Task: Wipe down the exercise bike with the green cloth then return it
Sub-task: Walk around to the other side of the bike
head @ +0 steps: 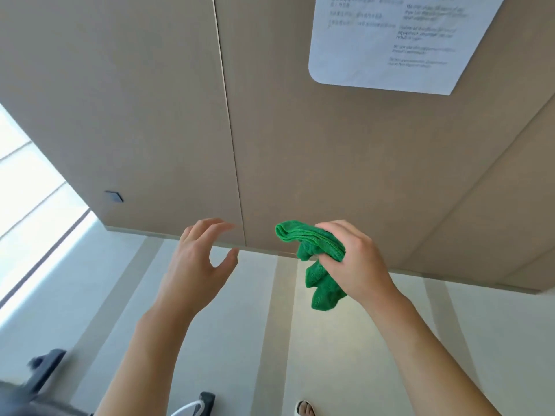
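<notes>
A fuzzy green cloth [321,265] with a soft terry nap hangs before matt, faintly grained wood-look wall panels [150,115]. A smooth white paper notice [375,49] is stuck above a pale, smooth floor [240,325].

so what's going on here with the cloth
A person stands facing a tan wall panel, holding a bunched green cloth in the right hand. The left hand is open and empty, reaching toward the seam between panels. A dark part of what may be the exercise bike shows at lower left; the cloth isn't touching it.
</notes>
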A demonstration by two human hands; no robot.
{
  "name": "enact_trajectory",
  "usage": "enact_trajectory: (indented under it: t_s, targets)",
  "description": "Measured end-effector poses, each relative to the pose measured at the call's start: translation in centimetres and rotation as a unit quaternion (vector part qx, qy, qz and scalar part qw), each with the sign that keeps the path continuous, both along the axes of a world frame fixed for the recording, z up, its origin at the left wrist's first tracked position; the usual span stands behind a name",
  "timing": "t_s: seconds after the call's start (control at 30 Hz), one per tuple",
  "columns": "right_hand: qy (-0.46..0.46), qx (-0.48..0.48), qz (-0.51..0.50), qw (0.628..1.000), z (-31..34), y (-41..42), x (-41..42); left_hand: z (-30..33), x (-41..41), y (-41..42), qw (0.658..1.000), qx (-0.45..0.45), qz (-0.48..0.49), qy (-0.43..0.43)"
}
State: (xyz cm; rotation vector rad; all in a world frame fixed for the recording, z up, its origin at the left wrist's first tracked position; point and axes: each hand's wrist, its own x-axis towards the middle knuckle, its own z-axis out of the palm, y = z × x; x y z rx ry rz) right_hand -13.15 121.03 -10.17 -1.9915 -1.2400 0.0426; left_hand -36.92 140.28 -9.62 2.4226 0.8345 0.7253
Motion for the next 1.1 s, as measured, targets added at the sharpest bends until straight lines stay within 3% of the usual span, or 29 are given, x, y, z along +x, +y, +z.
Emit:
enact_trajectory:
  t_s: [0.4, 0.73, 1.1]
  targets:
    - [0.085, 0.078, 0.055, 0.992, -3.0, 5.2, 9.4, 2.9, 7.5, 1.8, 0.995, 0.048, 0.055, 0.071]
    - [0.103, 0.064, 0.04, 0.992, -3.8, 10.7, 12.9, 1.6, 11.5, 7.8, 0.996, 0.05, 0.033, 0.073]
    - [0.043, 0.045, 0.128, 0.99, 1.1, 32.4, 8.5, 1.8, 4.4, 25.4, 0.992, 0.023, 0.123, -0.01]
